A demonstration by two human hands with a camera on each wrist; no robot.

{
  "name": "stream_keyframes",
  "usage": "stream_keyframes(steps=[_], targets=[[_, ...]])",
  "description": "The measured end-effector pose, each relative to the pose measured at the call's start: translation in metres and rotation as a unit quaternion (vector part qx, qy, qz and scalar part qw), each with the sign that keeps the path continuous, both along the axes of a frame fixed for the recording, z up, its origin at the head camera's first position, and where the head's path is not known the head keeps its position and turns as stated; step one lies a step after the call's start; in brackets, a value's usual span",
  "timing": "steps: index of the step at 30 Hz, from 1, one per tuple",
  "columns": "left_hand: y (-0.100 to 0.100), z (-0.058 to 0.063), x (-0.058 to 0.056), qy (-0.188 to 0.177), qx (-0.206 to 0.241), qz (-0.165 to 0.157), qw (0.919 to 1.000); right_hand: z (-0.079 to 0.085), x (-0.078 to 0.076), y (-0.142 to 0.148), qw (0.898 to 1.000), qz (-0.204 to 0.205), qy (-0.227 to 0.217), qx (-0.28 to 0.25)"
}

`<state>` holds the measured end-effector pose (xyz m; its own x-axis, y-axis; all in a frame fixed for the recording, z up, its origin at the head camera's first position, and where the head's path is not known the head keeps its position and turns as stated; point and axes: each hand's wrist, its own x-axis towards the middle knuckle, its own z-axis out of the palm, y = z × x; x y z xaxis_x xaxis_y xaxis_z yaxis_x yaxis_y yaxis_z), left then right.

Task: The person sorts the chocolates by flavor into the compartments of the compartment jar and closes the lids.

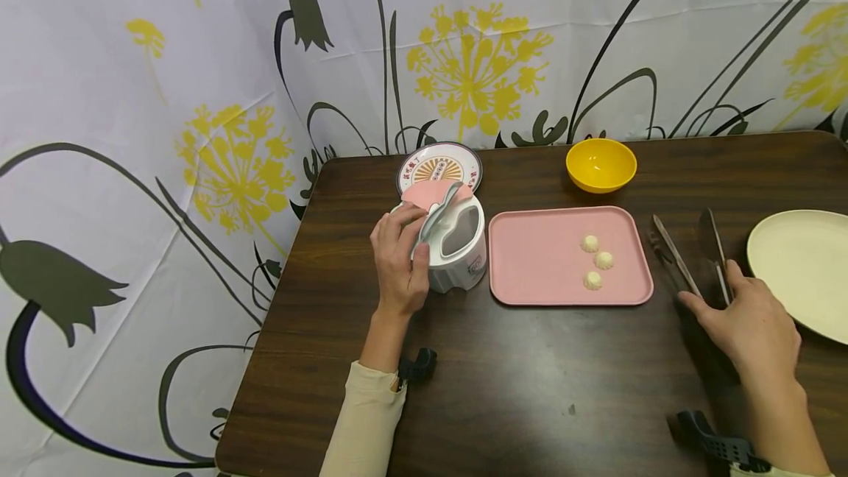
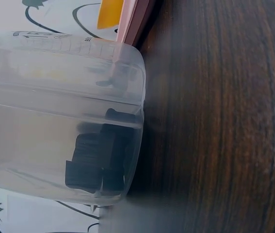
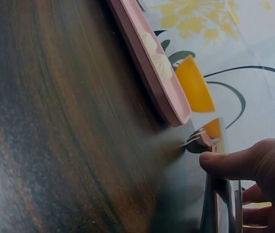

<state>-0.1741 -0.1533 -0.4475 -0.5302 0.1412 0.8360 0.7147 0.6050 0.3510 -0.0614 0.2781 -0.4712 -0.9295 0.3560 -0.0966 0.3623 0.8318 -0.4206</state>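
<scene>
A white tub [image 1: 457,271] with a kidney-shaped opening stands left of the pink tray; in the left wrist view its translucent wall [image 2: 40,116] fills the left side. My left hand [image 1: 400,256] is at its top and grips the tilted grey lid [image 1: 440,212] beside the opening, thumb at the lid's near end. On the right, my right hand [image 1: 762,322] holds slim metal utensils [image 1: 679,260] between thumb and fingers. Fork tines [image 3: 195,138] show beyond the thumb in the right wrist view. Three small cream-coloured pieces [image 1: 592,280] lie on the pink tray [image 1: 536,260].
A yellow bowl [image 1: 599,168] stands behind the tray. At the right edge lies a cream plate [image 1: 808,263], close to my right hand. A round patterned plate [image 1: 411,164] stands behind the tub, with a pink piece [image 1: 424,192] in front of it. A patterned cloth hangs behind the table.
</scene>
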Motion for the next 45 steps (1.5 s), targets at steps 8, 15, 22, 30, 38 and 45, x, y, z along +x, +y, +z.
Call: stream_keyframes(steps=[8, 15, 22, 30, 38, 45], targets=[[0.000, -0.001, 0.000, -0.001, 0.002, 0.001, 1.0000, -0.003, 0.000, -0.001, 1.000, -0.008, 0.002, -0.006], [0.000, -0.001, 0.000, -0.002, 0.005, 0.002, 1.0000, -0.004, 0.001, 0.001, 1.000, -0.021, 0.006, -0.020], [0.000, -0.002, 0.000, -0.001, 0.008, 0.000, 1.0000, 0.004, 0.004, 0.000, 0.998, -0.040, 0.018, -0.048], [0.001, -0.001, 0.000, 0.000, 0.012, 0.000, 0.9999, 0.014, 0.002, -0.009, 0.992, 0.013, 0.110, -0.054], [0.001, -0.001, -0.001, 0.002, 0.013, -0.003, 0.9999, 0.015, -0.004, -0.034, 0.987, 0.095, 0.124, -0.028], [0.001, -0.001, 0.000, 0.000, 0.012, -0.002, 0.9999, 0.011, -0.012, -0.049, 0.987, 0.106, 0.123, -0.022]])
